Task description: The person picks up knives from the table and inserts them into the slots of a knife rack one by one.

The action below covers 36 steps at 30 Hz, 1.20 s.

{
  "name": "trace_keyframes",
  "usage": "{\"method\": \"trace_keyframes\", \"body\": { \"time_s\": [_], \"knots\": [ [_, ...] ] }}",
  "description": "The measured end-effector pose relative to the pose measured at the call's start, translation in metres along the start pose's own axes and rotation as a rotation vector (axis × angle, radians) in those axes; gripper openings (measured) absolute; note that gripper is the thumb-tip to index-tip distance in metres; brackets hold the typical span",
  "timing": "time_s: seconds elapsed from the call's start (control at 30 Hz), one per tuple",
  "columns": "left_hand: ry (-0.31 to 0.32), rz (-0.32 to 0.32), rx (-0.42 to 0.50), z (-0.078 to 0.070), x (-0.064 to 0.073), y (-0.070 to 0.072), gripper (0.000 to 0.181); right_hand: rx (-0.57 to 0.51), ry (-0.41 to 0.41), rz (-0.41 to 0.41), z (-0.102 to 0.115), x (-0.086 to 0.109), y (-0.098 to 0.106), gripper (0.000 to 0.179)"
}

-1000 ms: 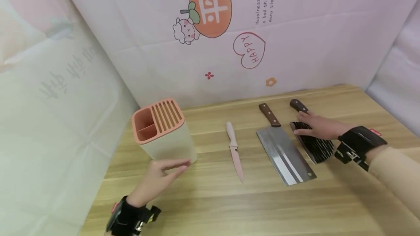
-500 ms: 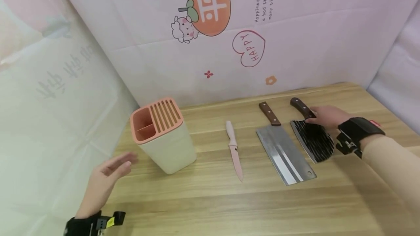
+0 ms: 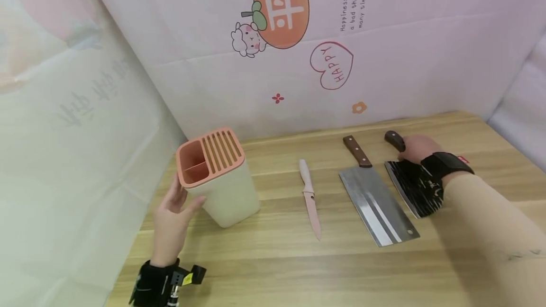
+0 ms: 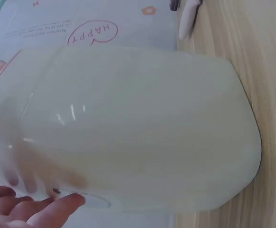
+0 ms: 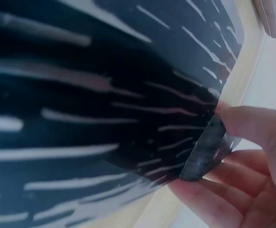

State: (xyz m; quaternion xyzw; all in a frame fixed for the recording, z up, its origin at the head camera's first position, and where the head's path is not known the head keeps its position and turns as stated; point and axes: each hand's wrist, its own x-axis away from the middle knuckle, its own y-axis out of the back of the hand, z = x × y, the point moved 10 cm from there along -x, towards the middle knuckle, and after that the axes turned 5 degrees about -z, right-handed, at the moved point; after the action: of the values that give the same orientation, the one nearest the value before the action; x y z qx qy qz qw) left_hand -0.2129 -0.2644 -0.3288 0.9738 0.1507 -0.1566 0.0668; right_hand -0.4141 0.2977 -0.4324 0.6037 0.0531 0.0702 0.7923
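My right hand (image 3: 420,148) grips the dark handle of a cleaver with a black, white-streaked blade (image 3: 410,179), lying at the right of the table. In the right wrist view, thumb and fingers (image 5: 218,194) close on the handle's base beside the blade (image 5: 95,128). At the left stands a cream knife block (image 3: 232,195) with an orange slotted top. My left hand (image 3: 168,224) is at its near left corner, thumb in front, other fingers partly hidden behind the side. In the left wrist view, relaxed fingers (image 4: 57,211) lie close to the glossy wall; contact is unclear.
Left of the black cleaver lies a broad steel cleaver (image 3: 375,207) with a brown handle. A pink paring knife (image 3: 310,198) lies between it and the block. Printed cloth (image 3: 204,84) hangs behind and left of the wooden table (image 3: 290,269).
My right hand has gone from spread over the black cleaver to gripping its handle. The left hand drew back left from the block's front, then came up to its left corner.
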Motion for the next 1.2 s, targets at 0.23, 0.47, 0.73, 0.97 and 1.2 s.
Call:
{"method": "trace_keyframes", "body": {
  "time_s": [0.23, 0.47, 0.73, 0.97, 1.2],
  "knots": [
    [-0.063, -0.072, -0.074, 0.003, 0.003, -0.007, 0.072, -0.066, -0.055, -0.027, -0.008, 0.013, 0.007, 0.027],
    [-0.108, -0.071, -0.045, 0.006, 0.003, -0.012, 0.066, -0.043, -0.066, -0.008, -0.017, 0.015, 0.019, 0.026],
    [-0.147, -0.086, -0.034, 0.000, -0.001, -0.005, 0.063, -0.110, -0.018, -0.060, 0.003, 0.011, 0.069, 0.026],
    [-0.196, -0.087, -0.018, -0.004, -0.003, -0.002, 0.062, -0.175, -0.024, -0.197, 0.052, 0.017, 0.135, 0.065],
    [-0.197, -0.091, -0.002, -0.011, 0.001, -0.004, 0.061, -0.379, -0.065, -0.266, 0.111, 0.017, 0.174, 0.075]
  ]
}}
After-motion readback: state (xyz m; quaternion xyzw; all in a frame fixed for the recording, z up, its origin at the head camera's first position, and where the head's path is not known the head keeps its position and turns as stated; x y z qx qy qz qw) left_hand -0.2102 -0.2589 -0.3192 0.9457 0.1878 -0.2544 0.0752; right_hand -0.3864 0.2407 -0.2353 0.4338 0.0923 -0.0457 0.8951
